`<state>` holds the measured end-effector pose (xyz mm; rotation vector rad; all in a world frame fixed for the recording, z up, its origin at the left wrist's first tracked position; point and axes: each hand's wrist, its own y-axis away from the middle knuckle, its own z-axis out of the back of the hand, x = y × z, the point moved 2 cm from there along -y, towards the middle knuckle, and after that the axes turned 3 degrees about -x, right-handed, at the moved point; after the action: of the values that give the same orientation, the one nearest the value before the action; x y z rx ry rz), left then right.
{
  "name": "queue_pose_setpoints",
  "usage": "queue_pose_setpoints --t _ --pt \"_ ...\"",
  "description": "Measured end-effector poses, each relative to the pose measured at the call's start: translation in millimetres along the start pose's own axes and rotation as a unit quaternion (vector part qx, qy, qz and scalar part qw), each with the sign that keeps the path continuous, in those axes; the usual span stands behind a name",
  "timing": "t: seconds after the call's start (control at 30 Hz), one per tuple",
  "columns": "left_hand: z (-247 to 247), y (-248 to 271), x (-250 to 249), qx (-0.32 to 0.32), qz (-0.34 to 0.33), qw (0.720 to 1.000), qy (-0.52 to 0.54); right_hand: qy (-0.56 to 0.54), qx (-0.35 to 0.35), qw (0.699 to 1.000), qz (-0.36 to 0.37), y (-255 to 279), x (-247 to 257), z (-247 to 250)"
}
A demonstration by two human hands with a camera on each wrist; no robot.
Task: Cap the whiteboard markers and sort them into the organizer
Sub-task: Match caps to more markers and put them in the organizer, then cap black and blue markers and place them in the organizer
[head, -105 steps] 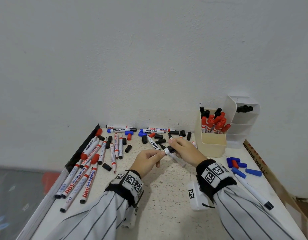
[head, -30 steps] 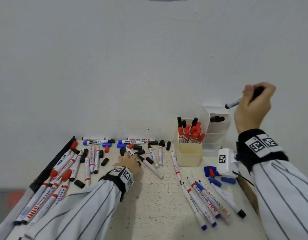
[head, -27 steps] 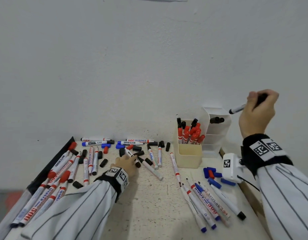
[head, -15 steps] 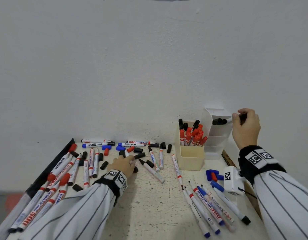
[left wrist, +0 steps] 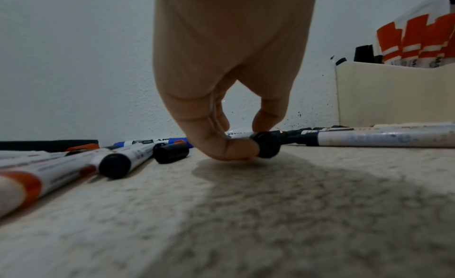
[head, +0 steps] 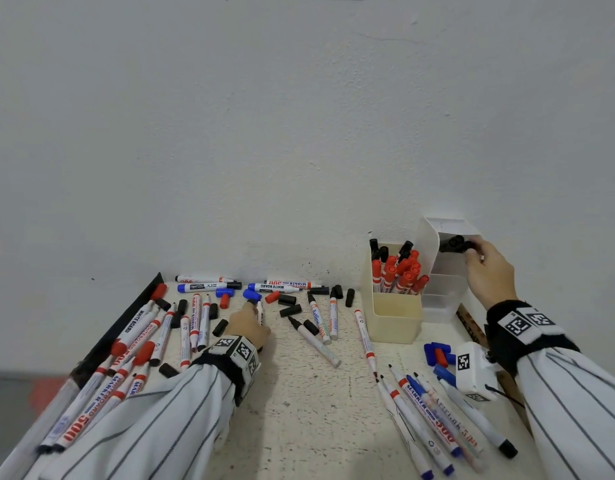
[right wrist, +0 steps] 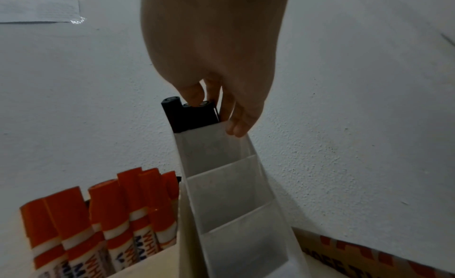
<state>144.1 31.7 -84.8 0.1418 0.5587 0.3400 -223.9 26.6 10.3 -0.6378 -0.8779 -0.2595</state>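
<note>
My left hand is low on the table, thumb and fingers pinching a marker. My right hand is raised, fingers curled, apparently touching black caps.

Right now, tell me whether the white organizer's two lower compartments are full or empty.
Empty: the right wrist view shows bare walls in both lower compartments; only the top one holds black-capped markers.

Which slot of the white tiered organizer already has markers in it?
The top slot, at the right hand. Black-capped markers stick out of it, while the slots below show only bare white walls.
</note>
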Motion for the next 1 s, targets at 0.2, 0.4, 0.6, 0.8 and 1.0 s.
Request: queue_pose_setpoints --t 0.2,0.4,0.6,0.8,1.0 --pt "5 -2 12 0.007 0.077 0.996 0.053 0.010 -0.049 0.999 0.016 -4 5 -7" --pt "13 10 19 0.027 0.057 0.995 0.072 -0.040 -0.195 0.972 0.123 24 57 -17" --pt "13 6 46 0.017 0.068 0.965 0.253 -0.099 -0.100 0.957 0.254 67 114 -69" --pt "47 38 61 0.026 0.195 0.871 0.450 0.030 0.360 0.923 0.131 112 108 -146" --pt "60 41 71 0.083 0.176 0.864 0.464 0.258 0.485 0.830 0.099 146 95 -174"
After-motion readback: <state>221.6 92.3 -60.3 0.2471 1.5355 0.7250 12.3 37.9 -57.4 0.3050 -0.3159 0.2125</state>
